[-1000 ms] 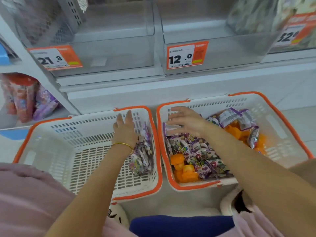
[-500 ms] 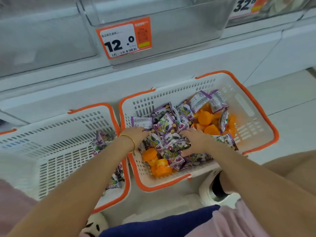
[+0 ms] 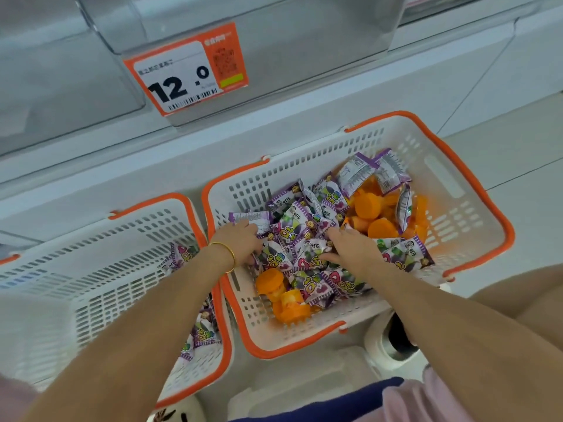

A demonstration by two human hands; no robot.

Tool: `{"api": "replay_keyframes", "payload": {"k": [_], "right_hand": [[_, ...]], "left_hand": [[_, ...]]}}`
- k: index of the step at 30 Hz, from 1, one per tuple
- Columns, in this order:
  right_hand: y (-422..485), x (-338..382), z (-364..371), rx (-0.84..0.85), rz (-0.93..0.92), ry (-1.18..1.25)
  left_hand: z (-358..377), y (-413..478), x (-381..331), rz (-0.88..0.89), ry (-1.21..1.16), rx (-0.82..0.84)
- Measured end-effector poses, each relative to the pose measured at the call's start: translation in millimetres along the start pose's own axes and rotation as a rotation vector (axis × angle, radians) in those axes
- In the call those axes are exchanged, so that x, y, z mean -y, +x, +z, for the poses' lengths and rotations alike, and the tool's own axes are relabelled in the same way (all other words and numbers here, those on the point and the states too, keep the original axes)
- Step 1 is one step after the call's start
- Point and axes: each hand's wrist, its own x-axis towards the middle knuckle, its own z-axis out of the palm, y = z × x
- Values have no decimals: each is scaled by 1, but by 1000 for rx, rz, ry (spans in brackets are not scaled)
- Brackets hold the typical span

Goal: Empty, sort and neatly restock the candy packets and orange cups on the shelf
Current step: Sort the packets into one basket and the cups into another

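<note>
We judge sorting barely begun: shelf bin [image 3: 274, 41] empty, most candy packets [image 3: 292, 236] mixed with orange cups [image 3: 374, 220] in the right basket [image 3: 475, 190], few in the left basket [image 3: 91, 269], the right hand [image 3: 350, 248] lying spread on the pile, the left hand [image 3: 240, 242] dug in, grip indeterminate.

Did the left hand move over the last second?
Yes: the left hand crossed from the left basket into the right basket, onto the candy packets.

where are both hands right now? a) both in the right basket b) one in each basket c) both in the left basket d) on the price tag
a: the left hand and right hand both touch purple candy packets inside the right basket, beside the orange cups.
</note>
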Motion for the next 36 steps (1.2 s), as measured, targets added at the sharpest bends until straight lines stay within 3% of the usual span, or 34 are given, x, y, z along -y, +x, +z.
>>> {"api": "replay_keyframes", "payload": {"k": [4,7,11,15,20,28,36], "right_hand": [[9,-5,0,-8,35,27],[18,-11,-6,-66,63,75],[33,-6,-20,-204,1,157],[57,3,-32,-271,-25,176],[80,-3,-25,-164,142,253],[92,-5,-1,5,197,590],[94,5,-7,122,201,403]], "left_hand": [[4,9,0,-13,-66,-147],[5,20,7,-7,-205,-162],[5,24,17,7,-473,87],[-3,21,17,106,-298,261],[-1,26,18,138,-190,314],[7,27,8,70,-31,198],[0,27,3,73,15,111]]}}
